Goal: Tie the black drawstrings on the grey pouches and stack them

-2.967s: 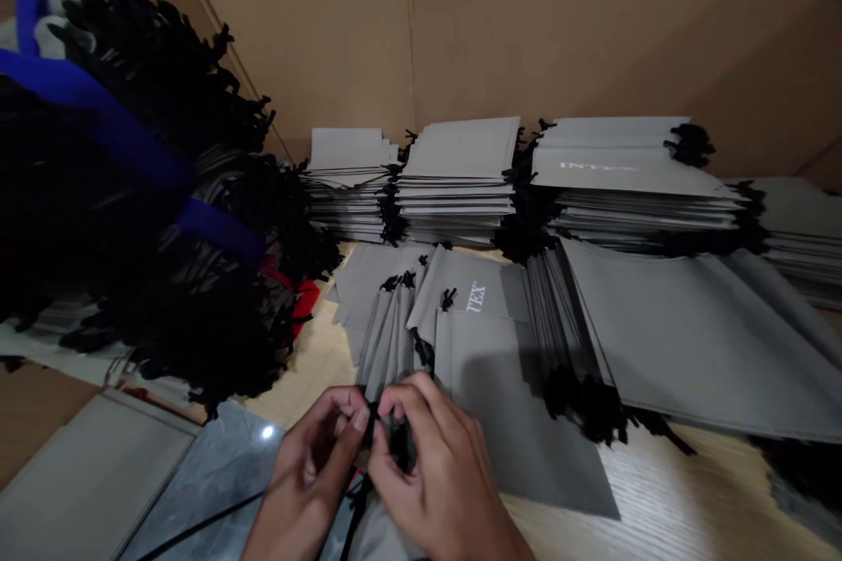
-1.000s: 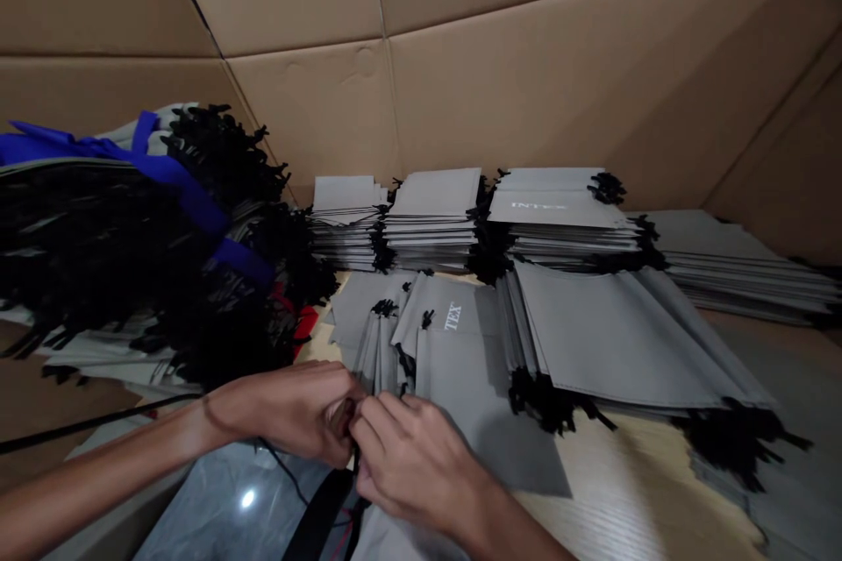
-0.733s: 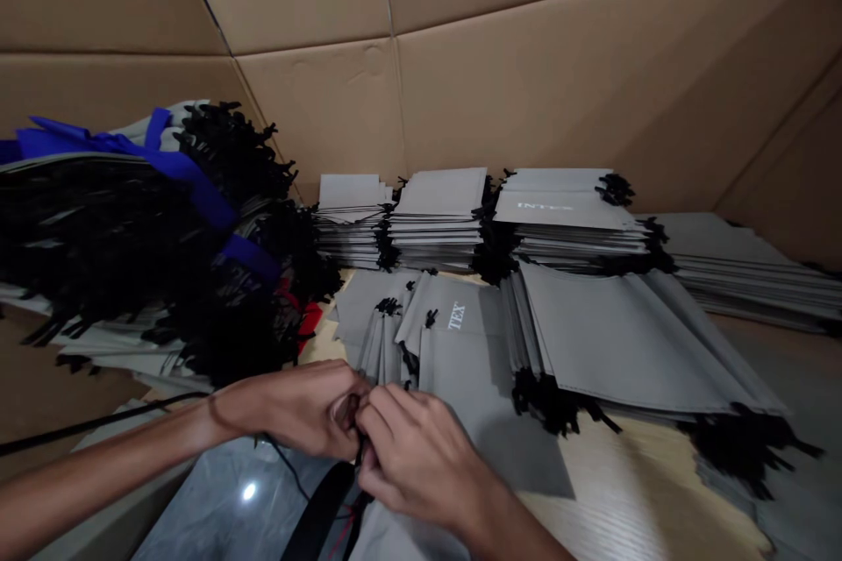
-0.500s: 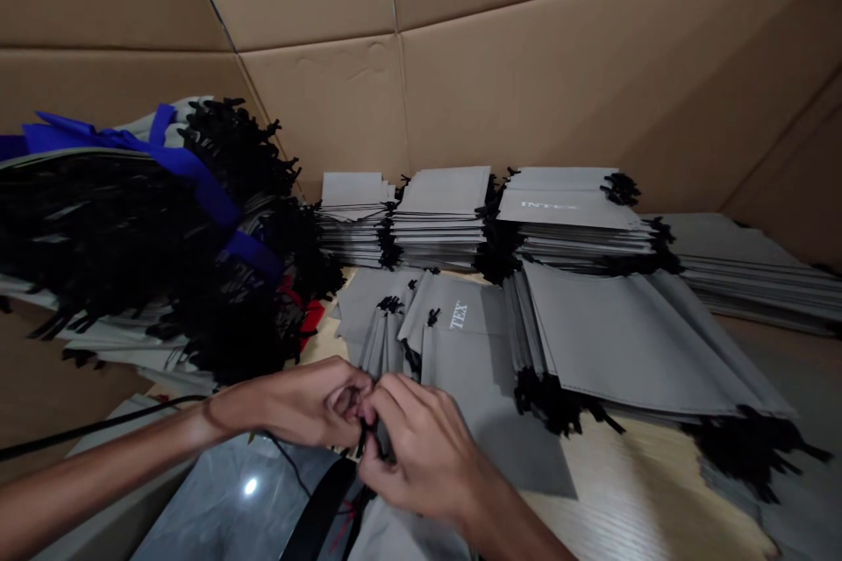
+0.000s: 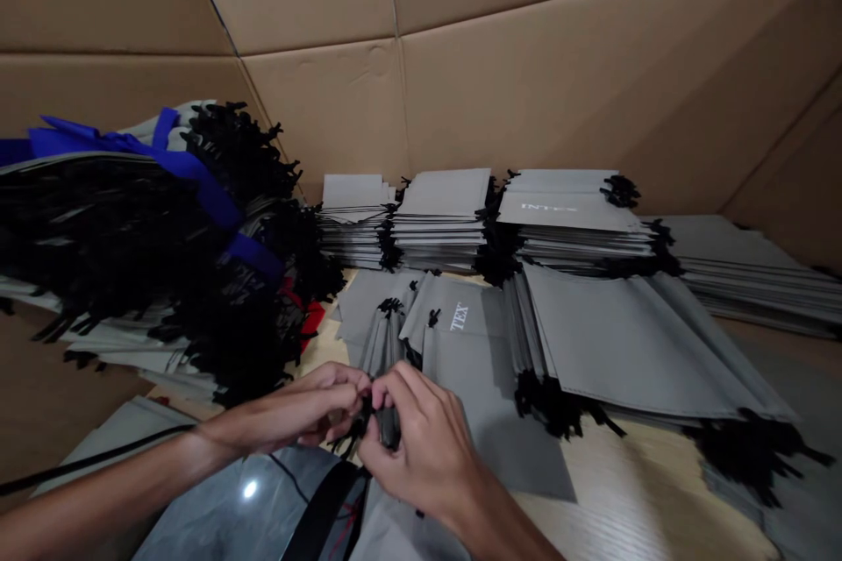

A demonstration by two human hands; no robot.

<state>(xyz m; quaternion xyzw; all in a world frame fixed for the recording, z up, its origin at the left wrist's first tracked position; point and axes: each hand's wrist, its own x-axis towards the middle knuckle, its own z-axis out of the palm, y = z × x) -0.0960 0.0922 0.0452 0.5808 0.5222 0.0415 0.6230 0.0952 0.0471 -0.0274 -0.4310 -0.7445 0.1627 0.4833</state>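
Note:
Close together at the lower middle, my left hand (image 5: 325, 408) and my right hand (image 5: 424, 438) both have bent, pinching fingers. Between their fingertips is a black drawstring (image 5: 359, 425), whose loose ends hang below my left hand. The fingers partly cover it. Below my right hand lies a grey fabric bag (image 5: 401, 530), partly hidden by that hand. Just beyond my hands sit a bunched bundle of grey bags (image 5: 380, 342) with black ties on top and a flat grey bag (image 5: 483, 368) with white "TEX" lettering.
Stacks of grey bags (image 5: 440, 232) line the back before a cardboard wall (image 5: 526, 88). A fanned stack (image 5: 631, 342) lies right on the wooden table (image 5: 611, 482). At left rises a heap of black-corded bags (image 5: 98, 237) with a blue strap (image 5: 203, 184).
My left hand has turned and drawn slightly left, its fingers pinching the drawstring; more loose cord shows beneath it. My right hand stays nearly in place. The stacks are unchanged.

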